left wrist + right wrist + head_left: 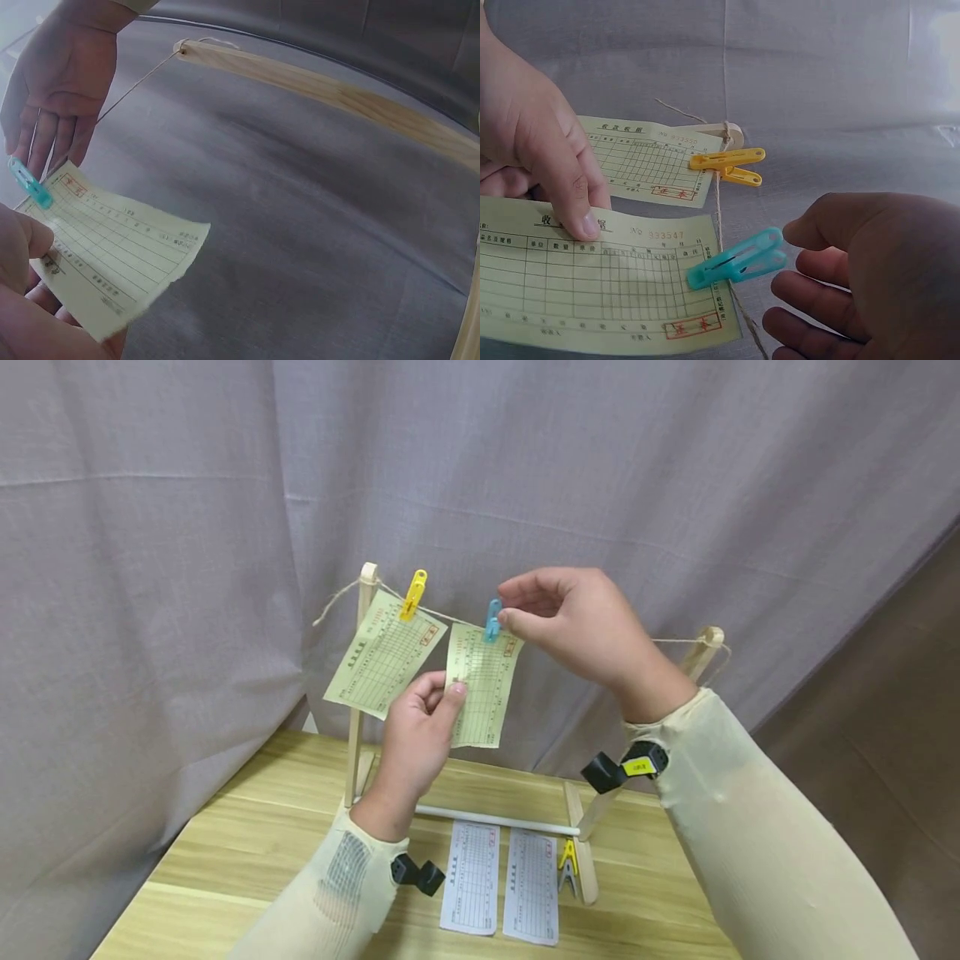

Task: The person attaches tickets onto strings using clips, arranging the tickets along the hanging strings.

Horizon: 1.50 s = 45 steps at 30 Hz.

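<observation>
A yellow-green printed receipt slip [486, 697] hangs from a twine line [748, 321], with a light-blue clothespin [731, 260] clamped over its upper edge. My left hand [420, 735] pinches the slip's left side between thumb and fingers. Right beside the clothespin is my right hand [592, 627]; in the right wrist view its fingers are spread and loosely bent, thumb tip close to the clothespin's handle ends, with nothing between them. To the left, a second yellow-green slip [386, 652] hangs tilted from the same twine under a yellow clothespin [413, 596].
Wooden posts [352, 752] carry the twine at both ends, joined low down by a white rod [502, 821]. On the wooden table [247, 827] lie two white slips [471, 878], with a yellow clothespin [568, 856] and a grey one [567, 881] beside them. A grey curtain [450, 460] hangs behind.
</observation>
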### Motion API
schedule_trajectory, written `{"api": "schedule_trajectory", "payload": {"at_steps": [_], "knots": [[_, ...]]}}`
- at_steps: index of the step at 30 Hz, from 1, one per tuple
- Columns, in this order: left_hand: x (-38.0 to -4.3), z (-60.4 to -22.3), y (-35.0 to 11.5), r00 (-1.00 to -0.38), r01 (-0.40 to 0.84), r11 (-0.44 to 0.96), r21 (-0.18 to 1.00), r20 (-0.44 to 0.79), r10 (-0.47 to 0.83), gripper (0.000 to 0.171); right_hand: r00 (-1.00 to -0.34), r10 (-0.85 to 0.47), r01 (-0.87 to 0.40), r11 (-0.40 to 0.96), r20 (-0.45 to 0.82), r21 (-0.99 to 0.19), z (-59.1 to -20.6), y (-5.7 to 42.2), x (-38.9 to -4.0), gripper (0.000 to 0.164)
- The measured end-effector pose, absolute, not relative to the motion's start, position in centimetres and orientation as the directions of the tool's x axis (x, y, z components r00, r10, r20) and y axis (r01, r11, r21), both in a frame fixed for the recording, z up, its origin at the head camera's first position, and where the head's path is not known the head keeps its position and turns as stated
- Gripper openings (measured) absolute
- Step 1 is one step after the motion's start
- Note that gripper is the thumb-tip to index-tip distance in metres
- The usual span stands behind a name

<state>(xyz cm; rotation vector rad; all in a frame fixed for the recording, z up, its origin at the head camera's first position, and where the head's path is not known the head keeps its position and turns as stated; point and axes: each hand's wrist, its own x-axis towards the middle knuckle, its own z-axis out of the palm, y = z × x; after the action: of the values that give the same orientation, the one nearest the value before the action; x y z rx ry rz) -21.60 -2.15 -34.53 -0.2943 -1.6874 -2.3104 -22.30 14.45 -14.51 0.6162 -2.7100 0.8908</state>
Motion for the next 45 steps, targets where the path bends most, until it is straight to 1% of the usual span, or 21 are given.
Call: {"api": "schedule_trajectory", "payload": {"at_steps": [6, 12, 16, 21, 23, 27, 36, 42, 45], "knots": [[-21.7, -34.9, -2.3, -0.945, 0.328, -0.27, 0.905, 0.317, -0.087, 0.022, -0.882, -0.283, -0.454, 0.724, 0.377, -0.519, -14.7, 14.7, -21.5, 0.026], [-21.8, -35.4, -2.4, -0.947, 0.32, -0.234, 0.918, 0.309, -0.084, 0.023, -0.864, -0.233, -0.46, 0.723, 0.446, -0.515, -15.1, 15.5, -20.0, 0.026], [-22.0, -35.9, -2.6, -0.952, 0.305, -0.245, 0.92, 0.298, -0.064, 0.024, -0.832, -0.191, -0.473, 0.737, 0.521, -0.484, -15.6, 16.4, -18.7, 0.026], [-22.1, -36.5, -2.8, -0.959, 0.282, -0.236, 0.93, 0.28, -0.04, 0.025, -0.764, -0.18, -0.542, 0.702, 0.62, -0.463, -16.9, 17.8, -17.3, 0.023], [-22.1, -36.7, -2.9, -0.961, 0.275, -0.216, 0.937, 0.272, -0.041, 0.026, -0.747, -0.183, -0.56, 0.691, 0.64, -0.457, -17.6, 18.2, -16.9, 0.023], [-22.1, -37.1, -3.1, -0.967, 0.256, -0.189, 0.948, 0.254, -0.034, 0.028, -0.737, -0.175, -0.569, 0.683, 0.653, -0.459, -19.0, 19.1, -16.2, 0.024], [-22.1, -38.6, -3.3, -0.973, 0.23, -0.167, 0.959, 0.232, -0.006, 0.029, -0.75, -0.137, -0.569, 0.634, 0.647, -0.524, -22.8, 20.8, -15.2, 0.024], [-22.1, -40.1, -3.6, -0.983, 0.18, -0.123, 0.976, 0.182, 0.001, 0.03, -0.782, -0.122, -0.528, 0.652, 0.612, -0.545, -25.9, 22.0, -14.6, 0.025], [-22.0, -40.9, -3.7, -0.986, 0.163, -0.099, 0.982, 0.164, 0.007, 0.032, -0.802, -0.102, -0.504, 0.645, 0.589, -0.574, -27.4, 22.6, -14.4, 0.022]]}}
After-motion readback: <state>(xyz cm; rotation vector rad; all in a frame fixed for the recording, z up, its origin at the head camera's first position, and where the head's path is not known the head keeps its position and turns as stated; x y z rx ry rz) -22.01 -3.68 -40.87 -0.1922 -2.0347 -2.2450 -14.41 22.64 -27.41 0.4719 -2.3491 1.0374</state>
